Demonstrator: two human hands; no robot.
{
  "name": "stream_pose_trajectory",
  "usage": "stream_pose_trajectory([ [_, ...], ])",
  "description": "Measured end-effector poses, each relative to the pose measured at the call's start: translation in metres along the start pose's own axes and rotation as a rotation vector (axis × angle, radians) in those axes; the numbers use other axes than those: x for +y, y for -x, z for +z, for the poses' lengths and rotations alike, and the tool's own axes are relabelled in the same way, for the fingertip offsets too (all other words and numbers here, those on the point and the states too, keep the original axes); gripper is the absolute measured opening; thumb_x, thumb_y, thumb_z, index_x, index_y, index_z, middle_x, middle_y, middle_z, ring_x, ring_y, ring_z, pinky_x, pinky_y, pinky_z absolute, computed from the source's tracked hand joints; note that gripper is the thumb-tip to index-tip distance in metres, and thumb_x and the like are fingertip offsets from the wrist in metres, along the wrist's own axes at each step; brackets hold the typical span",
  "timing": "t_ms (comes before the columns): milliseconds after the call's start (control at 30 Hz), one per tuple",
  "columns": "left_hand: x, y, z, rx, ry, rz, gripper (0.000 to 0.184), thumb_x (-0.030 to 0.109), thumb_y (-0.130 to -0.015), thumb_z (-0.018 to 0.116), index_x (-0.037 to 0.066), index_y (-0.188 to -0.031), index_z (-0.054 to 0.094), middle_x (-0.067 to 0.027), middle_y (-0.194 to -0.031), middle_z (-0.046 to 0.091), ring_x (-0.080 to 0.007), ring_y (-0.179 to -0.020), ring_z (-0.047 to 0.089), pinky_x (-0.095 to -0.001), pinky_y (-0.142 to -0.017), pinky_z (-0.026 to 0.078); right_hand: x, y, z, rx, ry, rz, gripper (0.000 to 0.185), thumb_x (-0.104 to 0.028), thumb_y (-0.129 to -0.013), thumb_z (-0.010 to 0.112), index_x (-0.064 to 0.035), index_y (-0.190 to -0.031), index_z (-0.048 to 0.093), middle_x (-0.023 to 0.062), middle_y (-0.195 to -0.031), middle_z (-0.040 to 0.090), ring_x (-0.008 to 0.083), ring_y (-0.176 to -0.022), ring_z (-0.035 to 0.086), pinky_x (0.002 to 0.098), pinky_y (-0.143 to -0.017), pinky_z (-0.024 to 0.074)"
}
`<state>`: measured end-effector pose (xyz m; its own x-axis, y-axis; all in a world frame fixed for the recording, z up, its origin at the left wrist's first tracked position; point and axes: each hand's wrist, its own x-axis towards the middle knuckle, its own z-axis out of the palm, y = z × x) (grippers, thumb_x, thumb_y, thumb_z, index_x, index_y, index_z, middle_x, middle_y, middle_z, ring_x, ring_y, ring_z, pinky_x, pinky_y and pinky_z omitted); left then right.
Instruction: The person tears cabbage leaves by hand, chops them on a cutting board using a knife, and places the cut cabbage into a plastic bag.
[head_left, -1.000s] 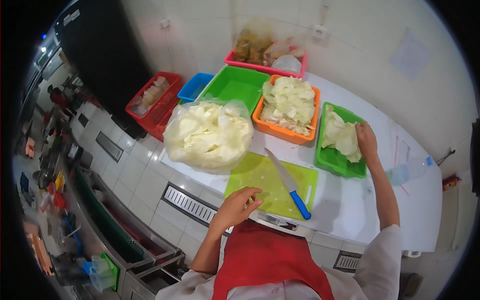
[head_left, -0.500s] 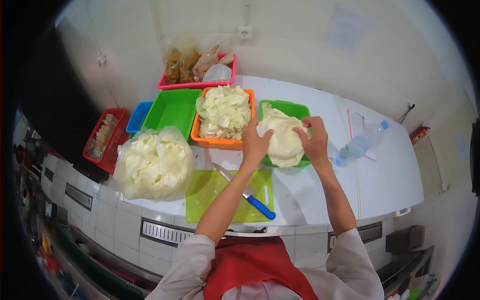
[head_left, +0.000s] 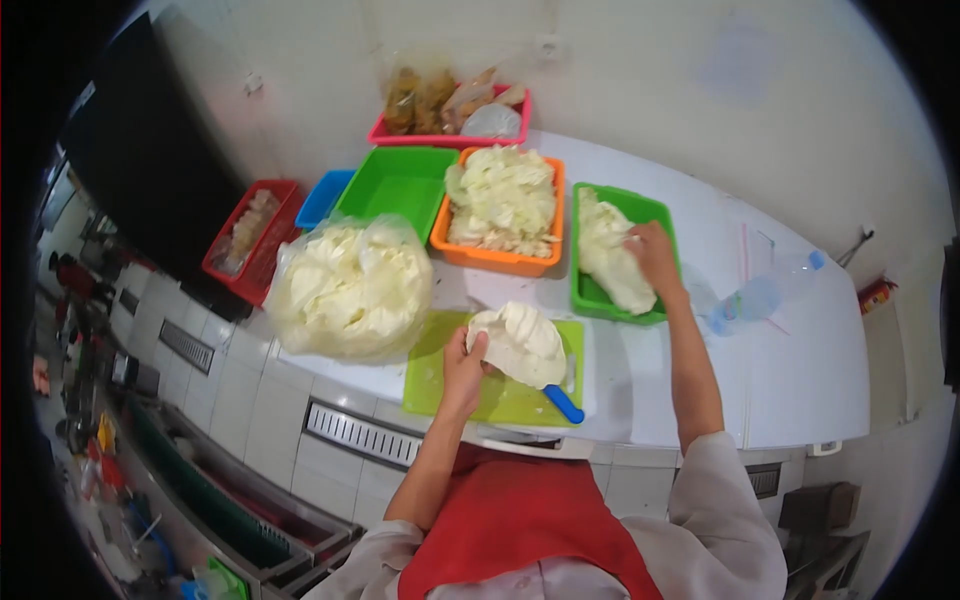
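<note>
Left hand (head_left: 462, 372): its fingers are pinching a cabbage leaf (head_left: 520, 343).
Cabbage leaf: it is hiding the blade of the knife (head_left: 564, 404), over the chopping board (head_left: 428, 388).
Right hand (head_left: 655, 252): reaching into the green tray (head_left: 602, 310), touching leaves (head_left: 607, 258); cannot tell whether fingers are pinching.
Bag (head_left: 350, 290): bulging with leaves.

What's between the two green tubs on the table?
The head view shows an orange tub heaped with pale leaves between the left green tub and the right green tub.
</note>
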<state>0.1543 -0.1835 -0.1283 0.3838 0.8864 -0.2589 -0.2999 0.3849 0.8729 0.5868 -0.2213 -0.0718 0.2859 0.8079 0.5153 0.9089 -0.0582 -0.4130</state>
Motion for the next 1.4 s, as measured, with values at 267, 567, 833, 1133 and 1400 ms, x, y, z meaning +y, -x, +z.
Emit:
stream_pose_trajectory([
  [267,-0.015,0.08,-0.093,0.247,-0.711,0.039,0.026,0.013,-0.101,0.072,0.003,-0.121,0.06,-0.0143,-0.112,0.066,-0.0253,-0.096,0.067,-0.0417,-0.083,0.058,-0.159,0.087,0.006,0.133,-0.075,-0.018,0.036,-0.005,-0.092,0.075,-0.0015,-0.127,0.067,0.0198,-0.107,0.065,0.0354,-0.097,0.063,0.0452,-0.088,0.0519],
  [567,0.007,0.017,-0.086,-0.001,-1.214,0.963,0.029,0.004,-0.09,0.075,0.003,-0.119,0.071,-0.0162,-0.112,0.068,-0.0407,-0.102,0.066,-0.049,-0.092,0.054,-0.221,0.213,0.085,-0.584,0.016,0.208,0.061,-0.018,-0.094,0.076,-0.0053,-0.149,0.053,0.0261,-0.127,0.06,0.0432,-0.115,0.063,0.0522,-0.093,0.0542],
  [833,0.012,-0.007,-0.052,-0.098,-1.05,0.753,0.014,0.003,-0.095,0.07,0.001,-0.108,0.072,-0.0166,-0.105,0.071,-0.0408,-0.095,0.069,-0.048,-0.081,0.056,-0.277,0.202,0.013,-0.334,-0.358,0.553,0.03,-0.01,-0.104,0.058,0.0024,-0.13,0.047,0.0261,-0.077,0.066,0.0507,-0.072,0.067,0.0553,-0.067,0.0523],
  [1133,-0.008,0.014,-0.062,0.131,-0.95,0.651,0.025,0.005,-0.1,0.064,0.002,-0.125,0.069,-0.0191,-0.121,0.069,-0.0411,-0.102,0.069,-0.0469,-0.083,0.056,-0.29,0.242,0.042,-0.434,-0.451,0.328,0.031,-0.007,-0.103,0.06,0.0013,-0.13,0.047,0.0329,-0.099,0.067,0.0536,-0.091,0.066,0.0562,-0.079,0.0512],
  [1400,-0.009,0.012,-0.057,-0.105,-0.97,0.894,0.033,0.0,-0.089,0.08,0.0,-0.12,0.071,-0.0187,-0.122,0.07,-0.039,-0.109,0.069,-0.0434,-0.093,0.057,-0.281,0.234,0.06,-0.438,-0.368,0.318,0.032,-0.009,-0.104,0.058,0.0023,-0.132,0.047,0.0344,-0.107,0.067,0.0544,-0.093,0.066,0.0582,-0.081,0.052],
])
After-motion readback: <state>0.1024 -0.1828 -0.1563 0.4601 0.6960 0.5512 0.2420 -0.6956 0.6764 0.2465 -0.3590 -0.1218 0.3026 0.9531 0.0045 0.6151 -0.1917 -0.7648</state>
